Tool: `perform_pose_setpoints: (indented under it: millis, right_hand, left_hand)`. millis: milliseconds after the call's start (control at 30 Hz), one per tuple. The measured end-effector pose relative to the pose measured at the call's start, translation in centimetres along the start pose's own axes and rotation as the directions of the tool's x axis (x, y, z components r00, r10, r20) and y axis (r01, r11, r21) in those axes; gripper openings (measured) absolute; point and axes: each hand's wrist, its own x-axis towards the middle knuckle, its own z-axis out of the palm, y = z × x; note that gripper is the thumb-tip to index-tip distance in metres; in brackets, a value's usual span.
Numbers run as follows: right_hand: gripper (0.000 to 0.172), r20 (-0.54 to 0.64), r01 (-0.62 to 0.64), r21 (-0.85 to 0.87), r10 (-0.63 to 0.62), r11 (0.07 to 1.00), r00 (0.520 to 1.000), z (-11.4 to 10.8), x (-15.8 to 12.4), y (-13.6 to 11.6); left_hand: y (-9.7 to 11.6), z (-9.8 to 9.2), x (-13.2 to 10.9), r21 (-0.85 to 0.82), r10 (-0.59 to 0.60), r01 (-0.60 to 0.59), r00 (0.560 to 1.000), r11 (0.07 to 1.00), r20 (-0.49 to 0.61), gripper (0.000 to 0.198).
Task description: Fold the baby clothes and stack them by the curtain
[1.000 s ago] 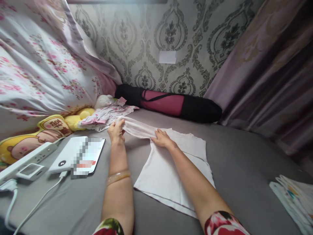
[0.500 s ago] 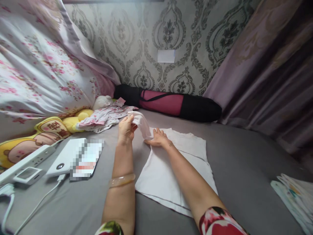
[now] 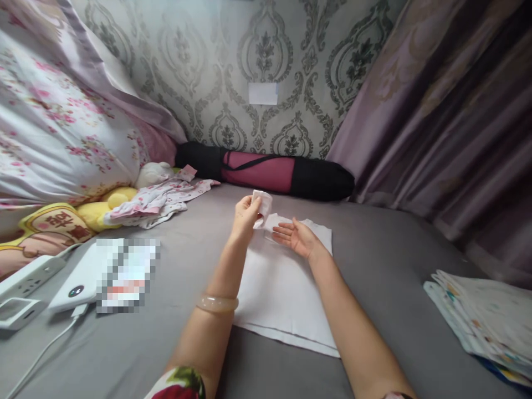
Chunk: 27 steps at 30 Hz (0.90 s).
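Left hand [image 3: 247,213]: came in from way out left, now at the white shirt [image 3: 282,299]
Sleeve [image 3: 263,204]: was stretched out sideways, now doubled back, looks way shorter
Right hand [image 3: 301,238]: quit pressing flat, palm's turned up now
Folded stack [image 3: 486,318]: more showing, view swung right

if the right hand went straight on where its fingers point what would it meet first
The right hand would probably meet the white fabric sleeve pinched in the left hand first, though depth is unclear in this single view.
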Motion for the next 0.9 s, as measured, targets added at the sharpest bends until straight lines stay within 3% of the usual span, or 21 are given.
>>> perform_pose_setpoints:
  millis: [167, 267, 367, 433, 567, 667, 767, 900]
  right_hand:
    - [0.085, -0.029, 0.06, -0.107, -0.063, 0.992, 0.998, -1.8, 0.1, 0.3]
    - [0.091, -0.077, 0.072, -0.097, -0.08, 0.993, 0.994, -2.5, 0.4, 0.6]
    - [0.09, -0.055, 0.075, -0.055, -0.078, 0.996, 0.995, -2.9, 0.4, 0.6]
    - [0.078, -0.038, 0.07, 0.017, -0.07, 0.997, 0.997, -3.0, 0.4, 0.6]
    - [0.024, -0.115, 0.045, 0.256, -0.016, 0.966, 0.993, -3.0, 0.6, 0.6]
    - [0.033, -0.22, 0.126, 0.258, -0.069, 0.958, 0.973, -3.1, 0.7, 0.5]
    - [0.038, -0.251, 0.243, 0.169, -0.197, 0.955, 0.948, -3.6, 0.6, 0.1]
    - [0.038, -0.325, 0.247, -0.004, -0.235, 0.969, 0.916, -4.8, 0.4, -0.1]
  left_hand:
    - [-0.7, 1.3, -0.6, 0.073, -0.093, 0.076, 0.956, 0.994, 0.277, 0.05]
    - [-0.5, -0.3, 0.2, 0.098, -0.129, 0.111, 0.972, 0.989, 0.197, 0.056]
    - [-0.3, -2.8, 0.9, 0.171, -0.079, 0.068, 0.995, 0.983, 0.06, 0.047]
    - [-0.5, -4.2, 1.2, 0.24, -0.064, 0.063, 0.998, 0.969, -0.003, 0.037]
    - [-2.2, -5.3, 1.7, 0.408, -0.083, 0.102, 0.994, 0.907, -0.064, 0.029]
    - [-4.3, -5.3, 2.3, 0.569, -0.013, 0.012, 1.0, 0.822, -0.002, 0.033]
    - [-6.1, -5.0, 2.3, 0.714, 0.035, -0.115, 0.992, 0.69, 0.125, 0.046]
    - [-7.0, -4.5, 1.3, 0.894, -0.093, -0.177, 0.968, 0.412, 0.235, 0.06]
